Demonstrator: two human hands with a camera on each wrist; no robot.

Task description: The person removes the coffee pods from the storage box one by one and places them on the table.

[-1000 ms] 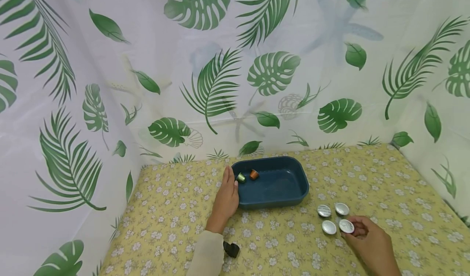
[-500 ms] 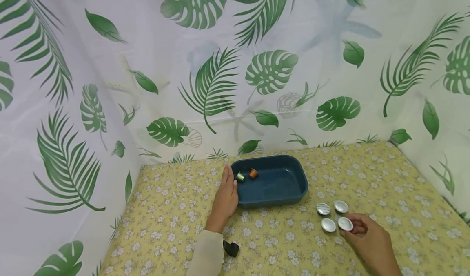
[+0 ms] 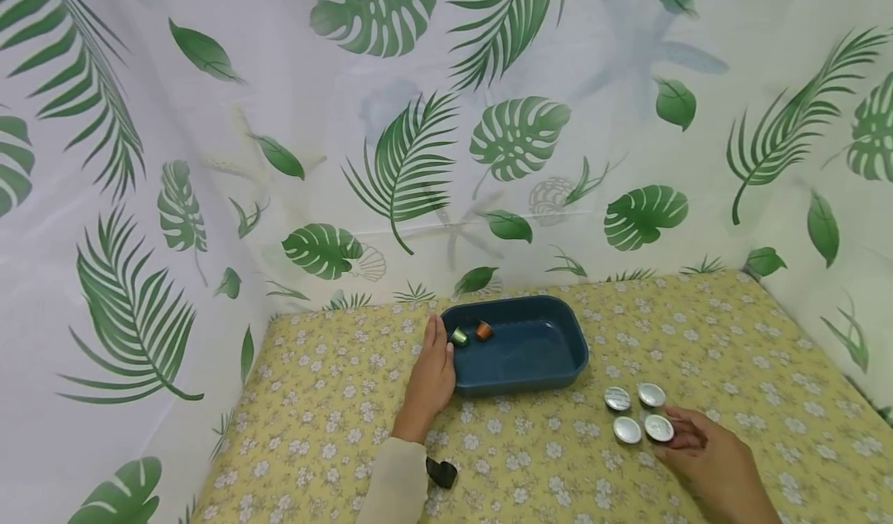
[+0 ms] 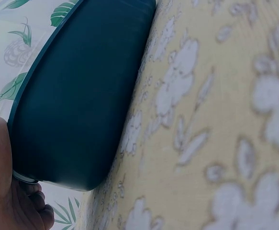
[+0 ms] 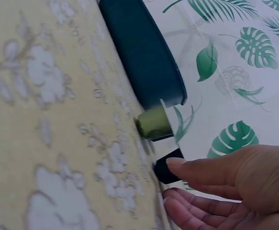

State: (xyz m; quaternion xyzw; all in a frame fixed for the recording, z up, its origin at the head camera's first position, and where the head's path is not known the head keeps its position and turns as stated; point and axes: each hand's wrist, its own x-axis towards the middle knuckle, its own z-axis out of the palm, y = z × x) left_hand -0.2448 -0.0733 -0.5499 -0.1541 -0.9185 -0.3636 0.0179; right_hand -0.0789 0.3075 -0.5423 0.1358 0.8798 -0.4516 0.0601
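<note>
A dark blue tray (image 3: 516,384) stands on the table with a green coffee capsule (image 3: 459,337) and an orange coffee capsule (image 3: 484,330) lying inside at its left. My left hand (image 3: 430,373) rests against the tray's left side, fingers extended. To the right of the tray, several coffee capsules stand lid down or up in a square group, silver lids upward. My right hand (image 3: 715,454) is beside the front right capsule (image 3: 659,428), thumb and fingers loosely bent around its right side. In the right wrist view that capsule (image 5: 164,167) is black, next to an olive green capsule (image 5: 154,123).
A yellow floral cloth (image 3: 335,400) covers the table. A white leaf-printed sheet (image 3: 432,198) hangs behind and at both sides. A black piece (image 3: 442,473) sits at the left wrist.
My right hand has drawn back slightly to the right and its fingers have loosened from the front right capsule, which stays in place. The left hand and tray keep their places.
</note>
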